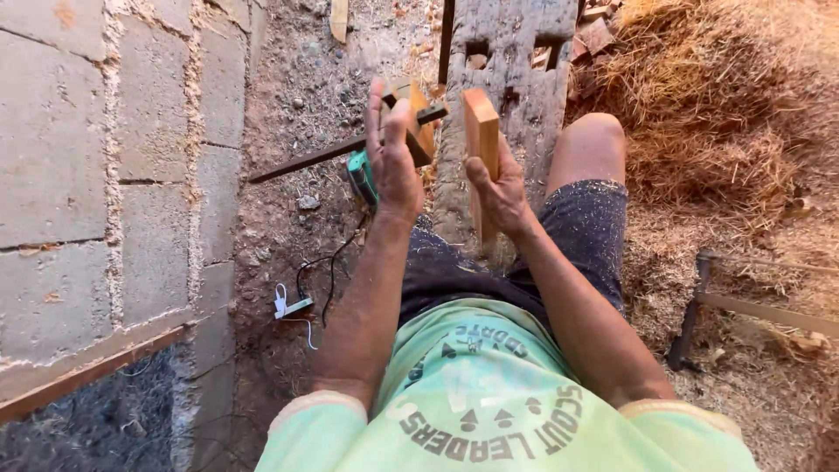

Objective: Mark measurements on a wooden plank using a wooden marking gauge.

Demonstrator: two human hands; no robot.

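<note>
Two hands, two wood blocks

Both bare forearms reach forward from the near edge, elbows bent. The left hand is raised with fingers upright and curled in a grip. The right hand, just right of it, is clenched, thumb pressed forward.

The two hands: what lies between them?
In the head view, only a worn grey plank on the ground shows between the left hand and the right hand.
</note>
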